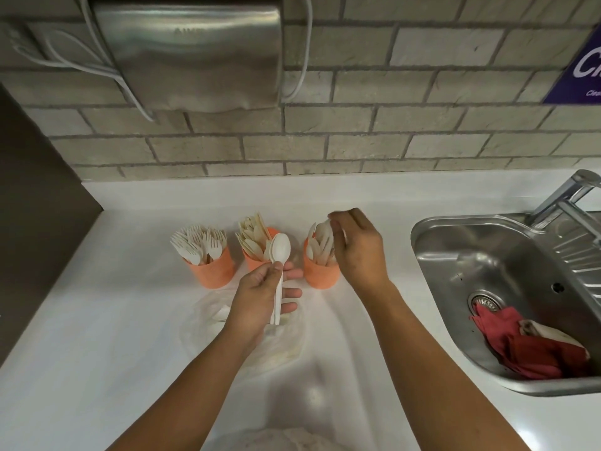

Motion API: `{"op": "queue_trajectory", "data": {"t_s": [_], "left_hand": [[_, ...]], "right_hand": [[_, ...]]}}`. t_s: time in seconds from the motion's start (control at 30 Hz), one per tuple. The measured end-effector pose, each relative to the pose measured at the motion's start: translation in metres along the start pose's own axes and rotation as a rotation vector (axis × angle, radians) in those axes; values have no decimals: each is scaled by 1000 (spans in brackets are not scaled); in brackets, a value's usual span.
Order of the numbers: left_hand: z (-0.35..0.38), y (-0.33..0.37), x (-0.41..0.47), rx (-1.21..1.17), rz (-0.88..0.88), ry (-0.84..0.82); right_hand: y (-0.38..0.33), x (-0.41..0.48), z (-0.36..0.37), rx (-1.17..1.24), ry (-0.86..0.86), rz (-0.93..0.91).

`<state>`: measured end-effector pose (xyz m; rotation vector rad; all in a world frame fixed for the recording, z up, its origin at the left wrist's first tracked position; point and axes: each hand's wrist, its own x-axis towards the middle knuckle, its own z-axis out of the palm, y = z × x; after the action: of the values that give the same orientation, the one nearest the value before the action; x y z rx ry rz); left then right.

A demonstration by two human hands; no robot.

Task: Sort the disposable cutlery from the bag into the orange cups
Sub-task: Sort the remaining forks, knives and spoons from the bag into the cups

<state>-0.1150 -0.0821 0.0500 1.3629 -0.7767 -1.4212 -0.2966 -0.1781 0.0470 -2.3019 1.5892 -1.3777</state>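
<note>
Left grip (265, 294) pinches what look like two white spoons (280, 255) by their handles between thumb and forefinger, bowls up, its other fingers stretched out beneath. It hangs over the clear bag (208, 323), which lies flat on the desk (130, 320) towards the front edge. Right grip (354, 252) has its fingertips bunched on a single spoon (322, 228) at the mouth of the right cup (320, 275), though blur there makes the pinch hard to confirm. That cup already bristles with spoons, so the piece is best lowered handle first, straight down among the others, and let go only once it stands. A sideways nudge could tip the light cup. Three orange cups stand in a row towards the back edge: the left cup (213, 270) packed with forks (198, 242), too many to count, the middle cup (255, 263) with flat knife-like pieces (253, 232), and the right one. One bag is in view, nearly empty. At the desk's right end is one sink (455, 255) holding a red cloth (520, 346).
</note>
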Motion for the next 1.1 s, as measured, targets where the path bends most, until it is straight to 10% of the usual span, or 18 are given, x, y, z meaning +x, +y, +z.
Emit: {"op": "queue_trajectory", "data": {"t_s": [0.17,0.43,0.73,1.1], "left_hand": [[-1,0,-1,19,13,-7],[5,-3,4,30,14,11],[7,-1,1,24,74,-17],[1,-6,3,15,98,4]], "right_hand": [[5,-17,7,-259,-174,32],[-39,-5,-9,46,1,55],[-61,-5,-6,427,-228,331],[-50,7,-18,390,-103,305]]}}
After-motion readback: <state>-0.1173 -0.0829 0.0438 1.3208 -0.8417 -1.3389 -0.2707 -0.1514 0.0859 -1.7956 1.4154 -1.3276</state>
